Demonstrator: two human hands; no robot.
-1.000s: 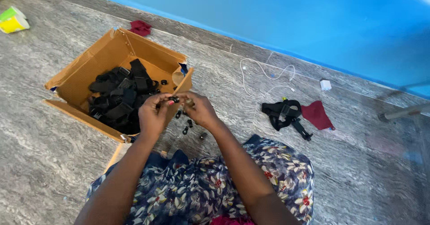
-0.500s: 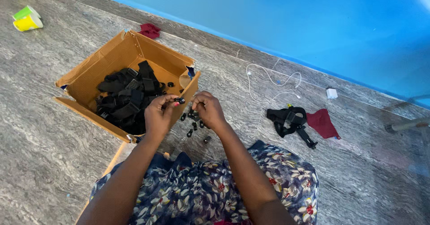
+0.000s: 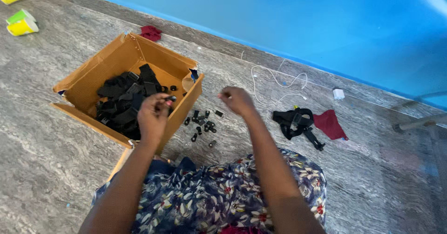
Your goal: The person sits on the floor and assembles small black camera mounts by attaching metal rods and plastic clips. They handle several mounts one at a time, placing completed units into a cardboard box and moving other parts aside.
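Our left hand pinches a small black clip over the cardboard box; our right hand hovers loosely curled, contents unclear. A loose pinch could drop it among the clips on the floor.

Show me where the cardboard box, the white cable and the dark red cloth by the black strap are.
cardboard box (image 3: 88,82): head view, on its left inner wall.
white cable (image 3: 278,82): head view, on the looped middle of the cord.
dark red cloth (image 3: 329,123): head view, on the middle of the fabric.
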